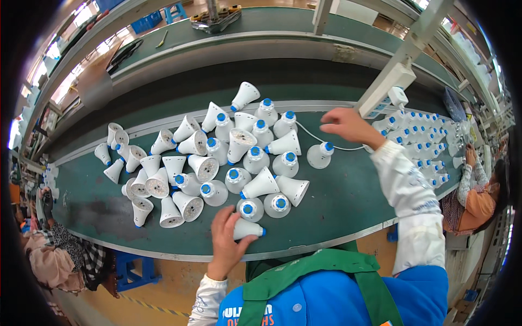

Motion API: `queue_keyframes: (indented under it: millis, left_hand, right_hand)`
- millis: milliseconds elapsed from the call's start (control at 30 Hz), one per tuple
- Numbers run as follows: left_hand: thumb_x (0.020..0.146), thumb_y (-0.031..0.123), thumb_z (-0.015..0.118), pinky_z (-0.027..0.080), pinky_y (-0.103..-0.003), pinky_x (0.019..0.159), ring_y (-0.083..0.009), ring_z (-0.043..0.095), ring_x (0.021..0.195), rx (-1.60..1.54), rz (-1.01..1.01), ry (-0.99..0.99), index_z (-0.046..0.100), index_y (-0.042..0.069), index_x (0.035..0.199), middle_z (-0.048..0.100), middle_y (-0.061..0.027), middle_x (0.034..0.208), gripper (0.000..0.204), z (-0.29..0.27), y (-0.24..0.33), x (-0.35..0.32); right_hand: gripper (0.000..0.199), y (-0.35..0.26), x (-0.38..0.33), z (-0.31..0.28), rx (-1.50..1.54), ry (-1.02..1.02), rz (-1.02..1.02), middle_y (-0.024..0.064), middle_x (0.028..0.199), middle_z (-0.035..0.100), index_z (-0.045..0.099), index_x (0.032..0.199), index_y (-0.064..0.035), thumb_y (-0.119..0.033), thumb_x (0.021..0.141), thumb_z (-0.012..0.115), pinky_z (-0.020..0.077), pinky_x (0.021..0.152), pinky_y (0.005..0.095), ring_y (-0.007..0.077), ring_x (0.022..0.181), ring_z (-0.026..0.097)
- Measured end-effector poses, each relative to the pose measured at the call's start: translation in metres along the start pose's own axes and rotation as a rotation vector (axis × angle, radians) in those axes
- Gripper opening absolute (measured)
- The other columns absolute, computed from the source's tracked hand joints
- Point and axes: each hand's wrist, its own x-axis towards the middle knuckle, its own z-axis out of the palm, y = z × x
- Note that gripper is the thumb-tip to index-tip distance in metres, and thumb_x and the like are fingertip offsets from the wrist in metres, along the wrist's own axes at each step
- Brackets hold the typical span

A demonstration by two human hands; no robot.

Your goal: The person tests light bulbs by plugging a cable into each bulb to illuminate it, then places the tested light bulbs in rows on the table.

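We see a long green table [348, 201] carrying a heap of white cone-shaped housings [217, 163], each with a blue cap at its narrow end; some stand, some lie tipped over. A second batch [418, 144] stands in rows at the far right. Our right arm stretches out over the table in a white sleeve [410, 190], and our right hand [348, 126] hovers palm down with fingers loosely spread, holding nothing, just beyond a lone housing [319, 155] and a thin white cable [312, 136]. Our left hand [225, 239] is curled around one housing [247, 229] at the near edge. That piece is white and smooth, lying on its side with its long axis across the table, blue cap pointing right.
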Motion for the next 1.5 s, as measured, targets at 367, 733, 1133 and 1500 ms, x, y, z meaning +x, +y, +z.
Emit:
queue_keyframes:
  millis: [367,733,1133,1500]
  left_hand:
    - [0.071,0.014,0.079,0.035,-0.051,0.097,-0.0388,0.042,0.119,0.195,0.108,0.435,0.049,0.006,0.124,0.042,-0.0205,0.132,0.061,0.012,0.055,-0.015]
    - [0.075,-0.006,0.067,0.051,-0.037,0.079,-0.0339,0.059,0.091,-0.272,0.115,0.096,0.053,-0.001,0.120,0.055,-0.0201,0.118,0.047,0.112,0.138,0.109]
    - [0.076,0.003,0.068,0.050,-0.038,0.075,-0.0303,0.062,0.086,0.131,0.033,-0.207,0.065,0.003,0.106,0.063,-0.0166,0.101,0.030,0.137,0.126,0.172]
    - [0.091,0.012,0.058,0.048,-0.034,0.067,-0.0268,0.062,0.075,-0.093,-0.048,-0.228,0.062,0.003,0.114,0.064,-0.0142,0.093,0.025,0.148,0.139,0.133]
  right_hand:
    - [0.028,0.009,0.071,0.040,-0.085,0.101,0.074,0.0212,0.086,0.068,0.070,0.093,-0.0014,-0.009,0.073,0.052,0.0513,0.074,0.0413,0.0368,0.080,0.065]
    - [0.023,-0.051,-0.159,-0.002,1.118,0.241,0.203,-0.0046,0.062,0.048,0.064,0.087,-0.0023,-0.022,0.095,0.057,0.0301,0.049,0.0207,0.0029,0.054,0.039]
    - [0.023,-0.020,-0.222,0.075,1.117,0.226,0.323,-0.0058,0.061,0.045,0.065,0.085,-0.0003,-0.022,0.092,0.060,0.0289,0.050,0.0231,0.0037,0.057,0.036]
    - [0.022,-0.010,-0.189,0.109,1.029,0.471,0.288,-0.0058,0.061,0.046,0.063,0.083,0.0003,-0.019,0.092,0.060,0.0289,0.048,0.0228,0.0024,0.055,0.037]
